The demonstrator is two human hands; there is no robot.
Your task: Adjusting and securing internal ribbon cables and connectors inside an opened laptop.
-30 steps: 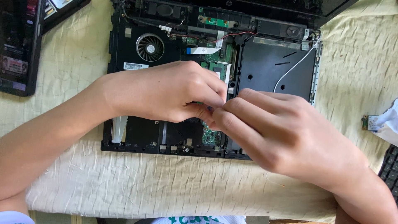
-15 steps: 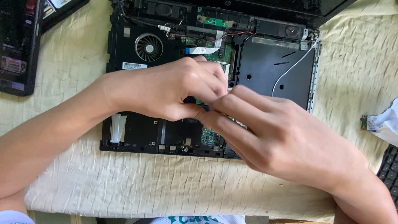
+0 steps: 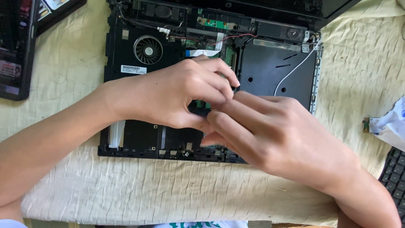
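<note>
Two bare hands are brought together over an opened laptop base (image 3: 139,143) that is laid on a wrinkled cream cloth (image 3: 168,190). The left hand (image 3: 177,95) is curled, its fingertips pinched on a small dark part (image 3: 199,109) seated on the green circuit board (image 3: 203,104). The right hand (image 3: 274,135) is pressed against the same part from the other side, fingers bent and touching the left fingertips. A round cooling fan (image 3: 148,49) is seen beyond the left knuckles, and a flat black metal bay cover (image 3: 274,67) beyond the right hand. How firmly the part is gripped cannot be told.
</note>
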